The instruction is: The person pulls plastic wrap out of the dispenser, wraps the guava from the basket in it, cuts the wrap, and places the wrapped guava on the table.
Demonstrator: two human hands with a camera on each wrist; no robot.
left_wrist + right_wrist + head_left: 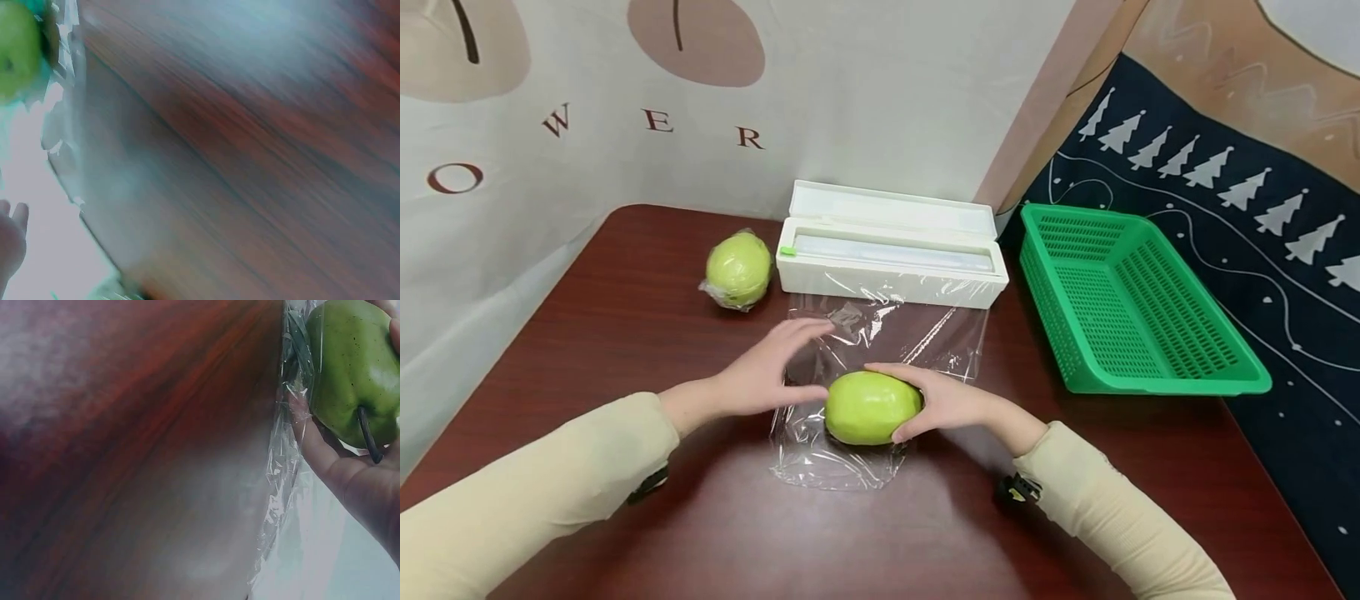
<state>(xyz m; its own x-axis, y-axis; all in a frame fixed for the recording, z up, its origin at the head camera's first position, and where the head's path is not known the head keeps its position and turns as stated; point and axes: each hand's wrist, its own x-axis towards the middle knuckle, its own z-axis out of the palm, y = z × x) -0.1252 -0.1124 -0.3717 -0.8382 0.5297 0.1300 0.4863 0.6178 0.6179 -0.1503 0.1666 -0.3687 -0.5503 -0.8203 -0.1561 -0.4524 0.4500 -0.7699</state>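
Observation:
A green pear [868,408] lies on its side on a sheet of clear plastic wrap [835,471] in the head view. My right hand [951,400] holds it from the right, thumb at the near side and fingers over the far side. The right wrist view shows the pear's dark stem [367,434] pointing toward the palm. Left of the fruit is my left hand [767,375], fingers and thumb spread, holding nothing, the thumb tip close beside the pear. The wrap runs from a white dispenser box [891,287] with its lid raised.
A second green fruit [739,268], wrapped in film, sits left of the dispenser. On the right stands a green plastic basket [1075,350] at the edge of the dark red-brown table [647,292]. A printed cloth [887,92] hangs behind the table.

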